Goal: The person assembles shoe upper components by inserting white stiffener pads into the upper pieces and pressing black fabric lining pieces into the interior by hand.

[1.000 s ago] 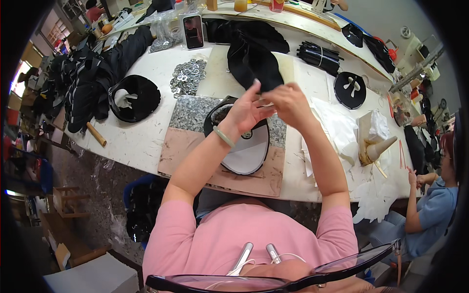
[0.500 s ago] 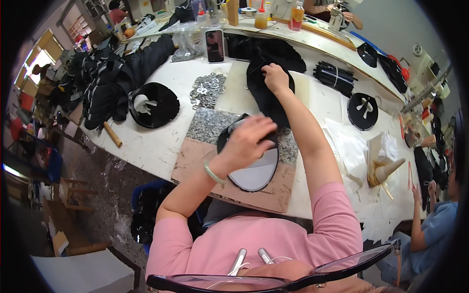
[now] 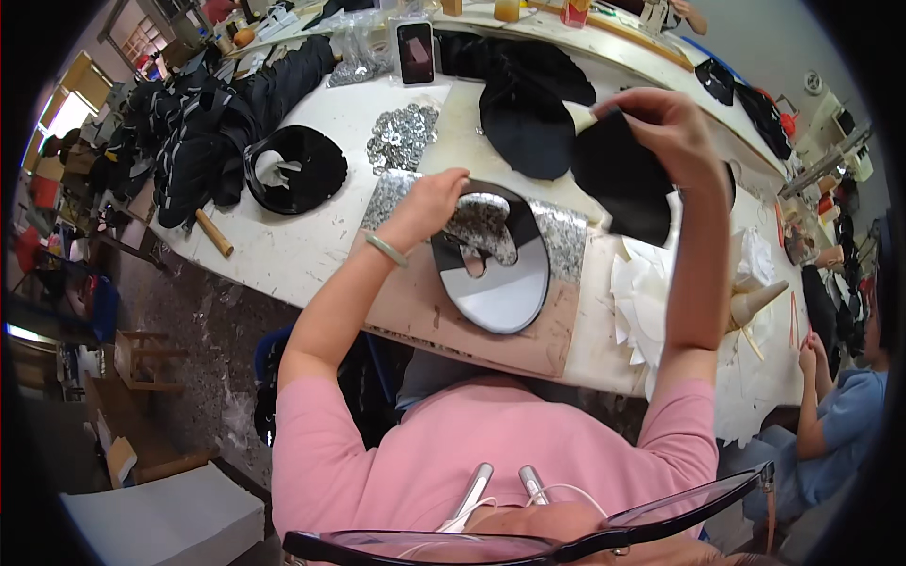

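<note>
An oval, black-rimmed piece (image 3: 503,304) with a pale grey lower part and a curved cut-out lies on the work board. My left hand (image 3: 434,201) is closed at its upper left edge, fingertips pinched together there. Raised to the right, my right hand (image 3: 675,137) pinches a black oval fabric piece (image 3: 618,179) by its upper edge, and the fabric hangs down over the table. More black fabric pieces (image 3: 524,118) lie just left of it, on a pale mat (image 3: 462,137).
Beneath the oval piece are a speckled stone slab (image 3: 562,241) and a brown board (image 3: 406,297). Metal rings (image 3: 401,137), a phone (image 3: 416,52) and a black bowl (image 3: 321,174) are to the left. White sheets (image 3: 642,292) and a cone (image 3: 758,305) lie right. A co-worker (image 3: 840,387) sits at right.
My right hand has lifted a black fabric piece off the pile and carried it right. My left hand has moved off the middle of the oval piece to its upper left edge.
</note>
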Demonstrator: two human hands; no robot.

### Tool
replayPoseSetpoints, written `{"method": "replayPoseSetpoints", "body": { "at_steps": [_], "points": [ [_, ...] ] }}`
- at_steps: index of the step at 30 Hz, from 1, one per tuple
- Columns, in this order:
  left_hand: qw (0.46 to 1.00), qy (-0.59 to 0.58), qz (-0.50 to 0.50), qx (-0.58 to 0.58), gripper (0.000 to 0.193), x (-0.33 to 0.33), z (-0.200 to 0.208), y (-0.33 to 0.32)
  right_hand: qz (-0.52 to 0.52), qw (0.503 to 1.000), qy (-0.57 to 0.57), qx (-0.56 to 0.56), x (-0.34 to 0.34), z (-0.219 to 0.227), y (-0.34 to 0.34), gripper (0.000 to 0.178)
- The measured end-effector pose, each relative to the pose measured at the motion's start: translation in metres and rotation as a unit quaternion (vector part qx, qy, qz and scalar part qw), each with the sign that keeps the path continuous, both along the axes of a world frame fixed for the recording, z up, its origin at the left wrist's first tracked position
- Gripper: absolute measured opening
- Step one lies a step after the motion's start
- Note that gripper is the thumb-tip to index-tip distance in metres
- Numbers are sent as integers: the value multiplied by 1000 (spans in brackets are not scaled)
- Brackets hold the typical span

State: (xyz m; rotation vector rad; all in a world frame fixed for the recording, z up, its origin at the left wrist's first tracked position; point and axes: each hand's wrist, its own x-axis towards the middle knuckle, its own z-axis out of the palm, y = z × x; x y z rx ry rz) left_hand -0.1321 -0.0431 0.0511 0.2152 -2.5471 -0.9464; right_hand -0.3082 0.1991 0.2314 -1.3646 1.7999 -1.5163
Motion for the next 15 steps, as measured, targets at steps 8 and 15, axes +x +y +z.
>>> {"method": "replayPoseSetpoints", "body": {
  "at_steps": [8,15],
  "points": [
    [998,-60,-19,7,26,-1,2,-1,287,909,133,271,23,1,-37,14],
    [986,-157,-21,44,31,-9,7,-6,159,919,80,352,44,-123,-115,15]
  ]
}}
